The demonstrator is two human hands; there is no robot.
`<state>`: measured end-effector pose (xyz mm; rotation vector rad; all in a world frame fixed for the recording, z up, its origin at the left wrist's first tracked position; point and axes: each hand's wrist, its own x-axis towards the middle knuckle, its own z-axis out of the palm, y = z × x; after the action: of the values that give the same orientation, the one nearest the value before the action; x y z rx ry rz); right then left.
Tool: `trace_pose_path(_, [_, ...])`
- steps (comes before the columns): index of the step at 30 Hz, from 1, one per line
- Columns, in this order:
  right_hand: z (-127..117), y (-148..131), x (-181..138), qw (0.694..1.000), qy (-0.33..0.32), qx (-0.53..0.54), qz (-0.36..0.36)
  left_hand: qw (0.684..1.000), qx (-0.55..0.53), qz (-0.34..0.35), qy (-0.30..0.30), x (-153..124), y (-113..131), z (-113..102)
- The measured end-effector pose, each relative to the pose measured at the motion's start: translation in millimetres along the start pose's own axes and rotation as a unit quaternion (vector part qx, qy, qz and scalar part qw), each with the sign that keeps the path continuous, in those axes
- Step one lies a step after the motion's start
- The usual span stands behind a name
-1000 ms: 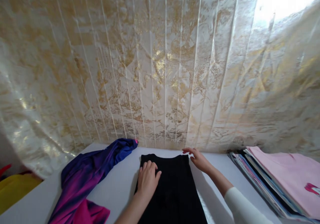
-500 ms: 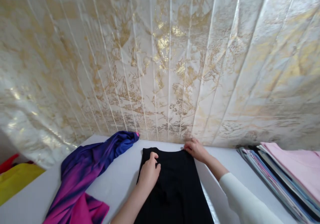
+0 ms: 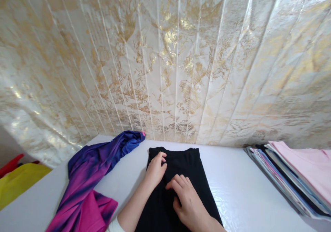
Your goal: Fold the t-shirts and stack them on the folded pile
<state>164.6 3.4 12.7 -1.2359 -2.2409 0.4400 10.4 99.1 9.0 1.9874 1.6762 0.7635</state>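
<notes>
A black top [image 3: 187,164] lies on the table in a long narrow shape, its wide neckline at the far end. On its upper left part rests my left hand [image 3: 156,169], fingers loosely bent, with a gap between thumb and forefinger. My right hand [image 3: 186,199] is over the middle of the top, its fingers bent and its thumb apart from them. No cloth shows gripped in either hand. The top's near end runs out of view below.
A crumpled purple, pink and blue garment [image 3: 89,177] lies on the white table [image 3: 238,183] at left. A stack of folded clothes [image 3: 300,177] with a pink one on top stands at right. Yellow cloth [image 3: 23,182] is at far left. A gold-patterned sheet [image 3: 170,70] hangs behind.
My right hand has left the top's far right corner and come back towards me over its middle. My left hand has stayed near the upper left of the top.
</notes>
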Motion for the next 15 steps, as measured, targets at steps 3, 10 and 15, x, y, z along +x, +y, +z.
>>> trace_pose_path(3, [5,8,-1,0.995,0.054,0.078,-0.035,1.000,0.005,0.013,0.008,-1,3,-4])
trace_pose_path(10, [2,10,-3,0.987,0.074,0.123,-0.066,0.998,0.055,0.024,0.003,-7,7,-8])
trace_pose_path(15, [-5,7,-7,0.989,0.063,0.118,-0.064,0.995,0.095,0.028,0.019,-1,-2,-22])
